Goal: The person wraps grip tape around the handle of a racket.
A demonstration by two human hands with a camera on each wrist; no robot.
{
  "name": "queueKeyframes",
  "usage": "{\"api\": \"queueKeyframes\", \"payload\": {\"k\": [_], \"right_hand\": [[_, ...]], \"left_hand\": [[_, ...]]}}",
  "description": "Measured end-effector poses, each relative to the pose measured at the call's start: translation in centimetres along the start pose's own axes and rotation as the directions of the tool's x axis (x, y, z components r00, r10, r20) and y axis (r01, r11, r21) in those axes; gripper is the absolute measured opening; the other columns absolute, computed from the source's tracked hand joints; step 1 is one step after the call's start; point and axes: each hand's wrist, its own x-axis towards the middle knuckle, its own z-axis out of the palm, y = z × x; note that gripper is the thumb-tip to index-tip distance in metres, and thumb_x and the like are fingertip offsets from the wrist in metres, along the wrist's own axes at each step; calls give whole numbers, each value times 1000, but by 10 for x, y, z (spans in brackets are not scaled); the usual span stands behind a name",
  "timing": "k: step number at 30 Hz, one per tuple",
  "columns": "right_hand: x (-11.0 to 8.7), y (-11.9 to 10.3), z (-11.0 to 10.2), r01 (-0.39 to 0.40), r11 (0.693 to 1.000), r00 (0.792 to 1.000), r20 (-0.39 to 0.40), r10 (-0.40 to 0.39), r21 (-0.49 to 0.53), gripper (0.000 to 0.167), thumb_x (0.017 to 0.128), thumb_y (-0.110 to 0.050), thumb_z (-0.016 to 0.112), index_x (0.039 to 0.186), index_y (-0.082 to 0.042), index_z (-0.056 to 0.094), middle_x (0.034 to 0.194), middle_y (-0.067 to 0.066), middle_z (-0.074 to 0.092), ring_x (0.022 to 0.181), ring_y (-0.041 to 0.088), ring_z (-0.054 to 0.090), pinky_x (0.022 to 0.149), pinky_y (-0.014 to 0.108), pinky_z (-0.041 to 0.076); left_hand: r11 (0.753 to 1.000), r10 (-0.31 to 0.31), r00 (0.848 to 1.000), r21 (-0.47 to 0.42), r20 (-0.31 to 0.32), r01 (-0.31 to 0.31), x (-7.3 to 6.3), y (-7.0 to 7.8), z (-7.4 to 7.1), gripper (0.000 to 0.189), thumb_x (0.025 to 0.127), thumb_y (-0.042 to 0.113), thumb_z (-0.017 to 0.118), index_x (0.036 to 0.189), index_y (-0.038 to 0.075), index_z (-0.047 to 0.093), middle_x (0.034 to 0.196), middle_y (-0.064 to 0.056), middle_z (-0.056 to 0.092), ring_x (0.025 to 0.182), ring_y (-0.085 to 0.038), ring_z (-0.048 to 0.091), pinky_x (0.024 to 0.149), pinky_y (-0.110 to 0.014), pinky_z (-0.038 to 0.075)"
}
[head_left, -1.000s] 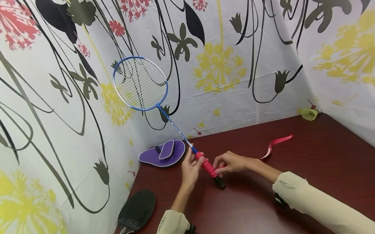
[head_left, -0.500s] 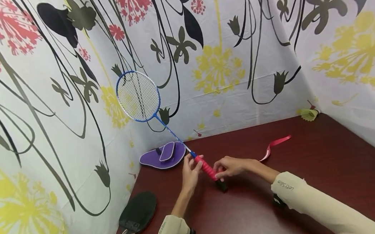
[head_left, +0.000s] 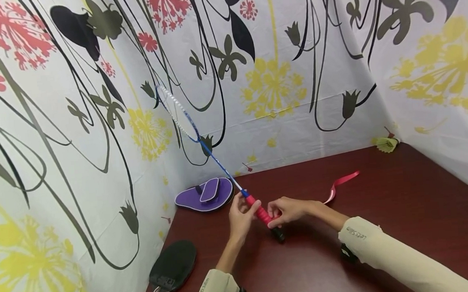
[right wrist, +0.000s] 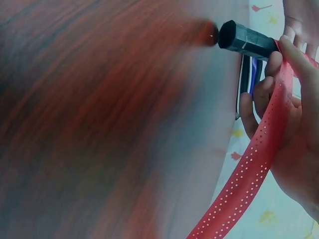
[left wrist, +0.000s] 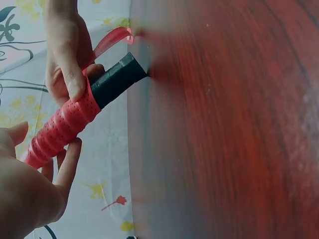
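A blue and white badminton racket [head_left: 221, 167] slants up to the left, its head seen nearly edge-on. My left hand [head_left: 239, 216] grips the upper handle with curled fingers and thumb. Red perforated grip tape [left wrist: 64, 124] winds round most of the handle in ridged turns. The black butt end [left wrist: 119, 79] is bare. My right hand [head_left: 288, 210] pinches the tape at the lowest turn, beside that black part. From its fingers the loose tape [right wrist: 249, 164] runs past the palm, and its tail lies on the table behind the right forearm.
A purple paddle case [head_left: 193, 199] lies at the table's back left corner. Near the left edge is a black table tennis paddle [head_left: 174, 266]. A yellow shuttlecock [head_left: 386, 144] sits at the back right of the dark red table [head_left: 414, 206]. Flowered cloth hangs behind.
The racket has turned about its shaft, so its head went from face-on to nearly edge-on. Red turns now reach slightly lower, and the tape's tail has shifted a little left.
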Motion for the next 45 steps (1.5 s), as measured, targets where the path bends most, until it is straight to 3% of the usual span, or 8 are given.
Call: {"api": "queueKeyframes", "payload": {"k": [2,10,14,18,26,35,39,45], "right_hand": [[1,1,2,1,1000,1000,-14,-1,-3,31,91,-35,82,94,-11,64,70,-5,68,61,11,66,55,19,47],[-1,2,3,53,998,998,-43,-54,-14,32,91,-33,83,90,-9,61,68,-6,64,58,11,65,54,20,49],[-6,2,-4,83,996,997,-11,-83,-22,21,96,-28,77,94,-10,66,73,-4,72,62,11,66,56,19,49],[-13,4,-13,98,995,995,-9,-98,-25,11,98,-21,74,99,-10,71,80,0,76,70,20,73,60,20,51],[-16,10,-17,90,995,995,-38,-91,-32,11,97,-20,76,98,-12,70,79,0,76,75,29,76,63,20,51],[-13,11,-12,17,999,1000,23,-16,-48,21,97,-27,75,113,-12,76,76,-8,76,73,28,75,57,18,43],[-12,8,-11,5,998,998,68,-2,-55,27,100,-26,72,120,-8,75,74,-7,75,70,25,71,57,17,41],[-11,2,-10,-18,999,993,118,22,-38,26,103,-24,68,121,-7,75,73,-3,74,64,5,60,57,17,40]], "left_hand": [[1000,-8,1000,3,-6,8,-1,0,1,59,87,15,86,139,14,59,115,-17,70,97,-26,71,68,-50,63],[1000,3,1000,18,-19,-3,0,-5,2,64,86,8,86,142,12,57,118,-22,71,98,-33,75,67,-59,60],[1000,-17,1000,-27,-19,16,1,-7,-1,64,86,2,84,143,10,56,118,-21,71,96,-32,75,68,-62,59],[997,-36,999,-64,-15,35,3,-10,-3,65,87,-1,82,145,10,55,121,-20,70,98,-34,75,73,-67,57],[997,-9,998,-70,58,13,5,-10,-5,75,90,-3,77,156,6,43,122,-23,70,102,-34,74,73,-63,58],[999,-30,986,-38,167,37,7,-7,-7,82,94,-7,69,163,3,26,126,-28,67,109,-37,71,76,-51,63],[998,-45,980,-41,191,54,4,-3,-8,82,95,-8,65,164,2,22,130,-30,64,112,-39,69,80,-54,62],[993,-45,980,-94,193,64,2,-3,-9,64,97,-7,62,151,2,30,134,-24,64,114,-38,67,83,-51,61]]}}
